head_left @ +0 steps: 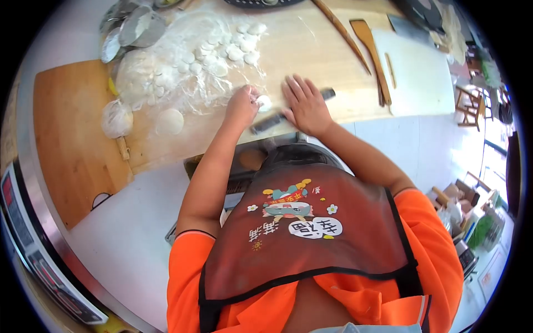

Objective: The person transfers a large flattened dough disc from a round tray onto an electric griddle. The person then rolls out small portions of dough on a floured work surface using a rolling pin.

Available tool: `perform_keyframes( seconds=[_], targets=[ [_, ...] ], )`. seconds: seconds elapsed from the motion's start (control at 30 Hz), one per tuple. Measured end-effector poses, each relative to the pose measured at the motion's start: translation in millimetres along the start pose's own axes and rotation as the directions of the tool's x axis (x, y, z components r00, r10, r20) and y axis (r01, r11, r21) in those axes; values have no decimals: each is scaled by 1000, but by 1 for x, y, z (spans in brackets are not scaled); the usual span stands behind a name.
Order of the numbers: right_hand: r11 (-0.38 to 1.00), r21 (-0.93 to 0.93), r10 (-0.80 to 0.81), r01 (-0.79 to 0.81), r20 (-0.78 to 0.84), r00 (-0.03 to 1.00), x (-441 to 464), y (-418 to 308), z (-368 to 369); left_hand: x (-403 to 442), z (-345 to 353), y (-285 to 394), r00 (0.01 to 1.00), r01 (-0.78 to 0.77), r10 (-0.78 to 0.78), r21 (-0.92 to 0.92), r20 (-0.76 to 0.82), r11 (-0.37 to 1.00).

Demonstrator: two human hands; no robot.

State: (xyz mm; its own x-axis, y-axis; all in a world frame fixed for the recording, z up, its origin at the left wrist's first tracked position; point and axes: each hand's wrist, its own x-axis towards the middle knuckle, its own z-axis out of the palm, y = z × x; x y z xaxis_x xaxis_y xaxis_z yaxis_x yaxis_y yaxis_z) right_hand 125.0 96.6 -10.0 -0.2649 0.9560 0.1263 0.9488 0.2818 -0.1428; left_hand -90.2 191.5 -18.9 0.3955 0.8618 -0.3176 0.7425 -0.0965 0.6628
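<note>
My left hand (242, 106) pinches the edge of a small white dough round (264, 103) near the front edge of the wooden worktop. My right hand (308, 106) lies flat, fingers stretched out, across a dark rolling pin (267, 122). The pin sits slantwise just right of the dough round and looks slightly blurred; whether it touches the dough I cannot tell. Beyond my left hand, several flattened dough pieces (235, 53) lie on a floury patch with crumpled clear plastic film (208, 91).
At the left are a bagged dough lump (117, 119), a larger dough disc (170, 121) and metal bowls (142, 26). On the right lie a wooden spatula (366, 41), a long stick (341, 30) and a white cutting board (416, 77). A scale (47, 261) stands lower left.
</note>
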Motion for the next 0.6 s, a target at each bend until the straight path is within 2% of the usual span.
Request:
perform_keyframes(
  seconds=[0.07,0.1,0.2,0.23,0.37,0.47,0.5,0.6],
  targets=[
    [999,-8,39,-39,7,999,37,8,17,-2,-1,8,1000,9,-8,-18,23,1000],
    [999,-29,35,-34,46,998,57,12,13,-2,-9,17,999,0,-2,43,48,999],
    [1000,-25,6,-5,35,999,92,23,29,17,-13,8,984,67,-59,-45,166,997],
    [1000,-23,15,-14,47,999,88,21,28,21,-16,6,973,26,-19,-27,230,999],
    [994,-76,84,-77,88,993,31,-1,10,-3,-11,11,992,-123,119,131,38,984],
    [991,-66,118,-114,69,991,20,-5,8,-20,2,5,991,-83,83,7,-104,997],
    [991,-45,126,-125,36,991,35,-2,14,-22,2,7,993,-57,54,-22,-107,998],
    [990,-44,135,-134,3,991,87,12,31,-9,-9,11,996,-76,82,139,-39,987]
  ],
)
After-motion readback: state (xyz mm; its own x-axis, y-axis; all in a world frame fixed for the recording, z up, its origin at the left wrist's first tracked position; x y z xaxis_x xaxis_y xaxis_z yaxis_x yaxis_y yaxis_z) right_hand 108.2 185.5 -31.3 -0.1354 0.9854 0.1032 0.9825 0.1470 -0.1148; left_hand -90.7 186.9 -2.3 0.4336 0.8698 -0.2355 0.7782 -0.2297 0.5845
